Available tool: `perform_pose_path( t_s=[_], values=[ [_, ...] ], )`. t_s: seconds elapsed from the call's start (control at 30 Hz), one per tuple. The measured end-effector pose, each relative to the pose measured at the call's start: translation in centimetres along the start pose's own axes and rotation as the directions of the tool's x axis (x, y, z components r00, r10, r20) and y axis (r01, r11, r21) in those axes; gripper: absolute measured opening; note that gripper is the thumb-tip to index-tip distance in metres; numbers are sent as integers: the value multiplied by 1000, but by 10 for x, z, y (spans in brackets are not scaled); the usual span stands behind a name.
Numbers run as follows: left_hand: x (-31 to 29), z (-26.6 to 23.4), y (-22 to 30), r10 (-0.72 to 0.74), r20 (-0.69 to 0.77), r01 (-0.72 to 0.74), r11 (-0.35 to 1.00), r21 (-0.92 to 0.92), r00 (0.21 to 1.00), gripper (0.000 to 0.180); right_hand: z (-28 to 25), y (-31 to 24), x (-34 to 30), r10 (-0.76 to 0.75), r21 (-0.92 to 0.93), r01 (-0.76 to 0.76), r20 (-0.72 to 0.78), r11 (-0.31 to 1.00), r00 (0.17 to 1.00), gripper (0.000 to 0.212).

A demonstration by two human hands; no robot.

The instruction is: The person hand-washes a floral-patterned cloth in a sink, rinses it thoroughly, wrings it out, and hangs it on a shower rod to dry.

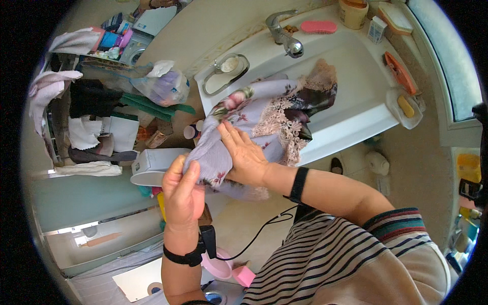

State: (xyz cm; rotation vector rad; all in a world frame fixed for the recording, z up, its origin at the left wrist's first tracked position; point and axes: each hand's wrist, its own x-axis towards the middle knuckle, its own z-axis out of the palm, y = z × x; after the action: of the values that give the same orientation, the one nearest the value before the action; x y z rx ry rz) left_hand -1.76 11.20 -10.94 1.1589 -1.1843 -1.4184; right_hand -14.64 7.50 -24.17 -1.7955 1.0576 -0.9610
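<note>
A lavender floral garment [213, 147] with beige lace trim [277, 124] spreads from my hands over the near left edge of the white sink [351, 119]. A dark patterned part of the cloth [317, 96] and more lace lie inside the basin. My left hand [184, 188] is closed on the garment's near left end, pinching it between thumb and fingers. Flat on top of the fabric rests my right hand [244, 155], its fingers stretched out toward the upper left; its thumb is hidden. Both wrists wear black bands.
Beyond the basin are a chrome faucet [284, 35] and a pink brush [318, 27]. A yellow soap bar [405, 107] sits in a dish at the right rim. Clothes hang on a rack [96, 122] at left. A pink basin [217, 264] stands low, near my left forearm.
</note>
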Motion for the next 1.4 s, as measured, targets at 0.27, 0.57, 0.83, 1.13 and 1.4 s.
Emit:
perform_pose_path(
  t_s=[0.27,0.57,0.83,1.13,1.4],
  values=[
    [-18,-73,-41,59,-214,18,940,342,975,25,-40,102,23,129,65,-116,-270,991,954,45],
    [-77,-158,-69,73,-421,14,980,201,904,25,-265,143,25,23,-352,-453,-768,819,640,47],
    [-87,-163,-125,19,-458,9,998,60,889,25,-131,85,21,246,-819,-35,131,573,960,80],
    [-97,-136,-154,-48,-508,111,989,94,860,23,96,41,56,178,-697,210,440,685,880,86],
    [-111,-148,-167,-97,-516,136,990,38,851,21,11,117,83,172,-757,28,184,652,968,28]
  ],
)
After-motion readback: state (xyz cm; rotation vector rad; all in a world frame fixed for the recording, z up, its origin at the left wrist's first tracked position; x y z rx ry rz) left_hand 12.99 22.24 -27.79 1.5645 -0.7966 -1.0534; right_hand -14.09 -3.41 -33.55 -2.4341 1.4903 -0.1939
